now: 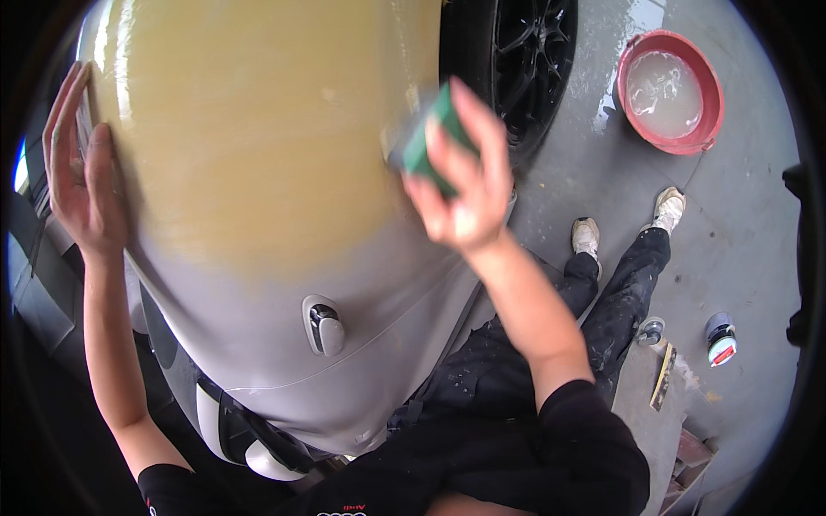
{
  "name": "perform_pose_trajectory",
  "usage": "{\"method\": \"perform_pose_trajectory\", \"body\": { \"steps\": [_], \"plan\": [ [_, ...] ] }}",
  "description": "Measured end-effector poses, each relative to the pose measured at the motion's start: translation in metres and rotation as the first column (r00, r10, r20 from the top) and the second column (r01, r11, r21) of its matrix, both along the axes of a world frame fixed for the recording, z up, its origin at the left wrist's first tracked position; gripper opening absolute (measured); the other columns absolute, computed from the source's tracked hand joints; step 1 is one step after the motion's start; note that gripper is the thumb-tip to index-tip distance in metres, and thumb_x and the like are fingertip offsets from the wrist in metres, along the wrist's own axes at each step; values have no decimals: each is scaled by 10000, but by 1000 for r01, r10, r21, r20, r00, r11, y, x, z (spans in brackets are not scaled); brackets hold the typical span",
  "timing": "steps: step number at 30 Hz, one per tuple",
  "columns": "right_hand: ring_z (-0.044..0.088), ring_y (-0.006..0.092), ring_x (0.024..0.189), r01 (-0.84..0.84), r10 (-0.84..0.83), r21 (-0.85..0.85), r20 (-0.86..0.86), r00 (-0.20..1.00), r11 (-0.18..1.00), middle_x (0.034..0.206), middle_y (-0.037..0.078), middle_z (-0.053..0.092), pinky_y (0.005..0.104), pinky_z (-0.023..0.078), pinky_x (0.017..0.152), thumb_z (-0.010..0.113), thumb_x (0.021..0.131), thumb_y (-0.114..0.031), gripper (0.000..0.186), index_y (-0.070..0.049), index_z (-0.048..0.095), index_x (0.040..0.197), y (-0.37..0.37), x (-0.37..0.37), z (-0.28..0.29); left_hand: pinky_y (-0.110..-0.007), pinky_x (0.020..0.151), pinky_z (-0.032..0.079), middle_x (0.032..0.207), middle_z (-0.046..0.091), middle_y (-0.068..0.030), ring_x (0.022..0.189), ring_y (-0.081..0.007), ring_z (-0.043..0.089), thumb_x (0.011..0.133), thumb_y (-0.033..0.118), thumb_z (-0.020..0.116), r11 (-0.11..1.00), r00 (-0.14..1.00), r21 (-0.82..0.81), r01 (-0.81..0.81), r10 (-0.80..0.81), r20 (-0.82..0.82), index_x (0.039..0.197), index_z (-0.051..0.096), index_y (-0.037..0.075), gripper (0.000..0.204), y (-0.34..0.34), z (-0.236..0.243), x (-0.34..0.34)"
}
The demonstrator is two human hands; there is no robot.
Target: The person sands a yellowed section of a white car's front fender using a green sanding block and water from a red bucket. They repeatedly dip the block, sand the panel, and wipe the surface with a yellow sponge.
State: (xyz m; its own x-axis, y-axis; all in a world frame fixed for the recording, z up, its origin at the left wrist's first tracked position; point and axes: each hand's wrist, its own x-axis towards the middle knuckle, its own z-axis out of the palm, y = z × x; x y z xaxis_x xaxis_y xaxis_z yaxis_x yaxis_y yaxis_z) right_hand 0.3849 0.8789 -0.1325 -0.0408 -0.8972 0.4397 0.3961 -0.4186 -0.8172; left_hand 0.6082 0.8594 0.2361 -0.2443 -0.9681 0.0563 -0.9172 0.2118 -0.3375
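From the head, you look down on a smooth light grey car body [232, 318] with a big shiny yellow patch [258, 129]. The bare left hand [90, 189] lies along the left edge of the car body, its fingers straight and its thumb apart. The bare right hand [469, 185] has its fingers bent around a green, box-shaped block [428, 148]. The block is at the right edge of the yellow patch, near a round black wheel [469, 52]. It looks blurry, so I cannot tell how hard it presses. On the grey floor [748, 224], near its top right corner, sits a round red bucket [714, 95] with cloudy water [667, 107] inside.
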Motion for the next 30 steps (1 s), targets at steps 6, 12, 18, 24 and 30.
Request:
{"method": "perform_pose_trajectory", "body": {
  "steps": [6, 12, 18, 24, 30],
  "plan": [
    [674, 419, 1212, 65, -66, -56, -26, 997, 996, 1428, 258, 616, 459, 579, 983, 903, 811, -208, 493, -102, 771, 1274, -41, 14, 8, -647, 1253, 358, 1559, 597, -154, 1501, -335, 514, 1087, 401, 582, 1000, 1000, -8, -19, 19, 13, 1504, 638, 152, 489, 1, 5, 5],
    [663, 433, 1261, 24, -24, -19, -3, 1000, 1000, 1462, 287, 604, 482, 580, 1035, 888, 829, -206, 501, -115, 763, 1306, 6, -1, -10, -649, 1251, 360, 1561, 596, -147, 1507, -330, 507, 1088, 409, 581, 1000, 999, -7, 0, 0, 33, 1507, 637, 154, 494, -1, 7, 8],
    [667, 432, 1255, 180, -186, -100, -55, 981, 979, 1469, 272, 605, 449, 574, 1019, 911, 809, -198, 520, -119, 773, 1304, -55, 11, 7, -649, 1254, 354, 1568, 589, -147, 1510, -335, 502, 1086, 407, 581, 1000, 999, 7, -15, 15, 36, 1506, 637, 154, 494, -1, 7, 4],
    [624, 462, 1309, -41, 41, 4, -39, 998, 999, 1501, 284, 581, 523, 528, 1093, 890, 797, -172, 576, -152, 748, 1355, 37, -10, -27, -632, 1253, 366, 1573, 579, -157, 1504, -342, 507, 1093, 362, 581, 1000, 1000, 8, -11, 11, 9, 1518, 622, 143, 480, -2, 4, 0],
    [639, 414, 1274, 114, -119, -69, -76, 990, 991, 1526, 252, 577, 464, 546, 1037, 909, 776, -160, 557, -127, 768, 1313, -29, 17, -21, -597, 1256, 383, 1577, 564, -170, 1498, -345, 510, 1101, 309, 576, 1000, 1000, 1, -10, 10, -12, 1533, 606, 118, 473, -3, -1, -8]
  ]
}}
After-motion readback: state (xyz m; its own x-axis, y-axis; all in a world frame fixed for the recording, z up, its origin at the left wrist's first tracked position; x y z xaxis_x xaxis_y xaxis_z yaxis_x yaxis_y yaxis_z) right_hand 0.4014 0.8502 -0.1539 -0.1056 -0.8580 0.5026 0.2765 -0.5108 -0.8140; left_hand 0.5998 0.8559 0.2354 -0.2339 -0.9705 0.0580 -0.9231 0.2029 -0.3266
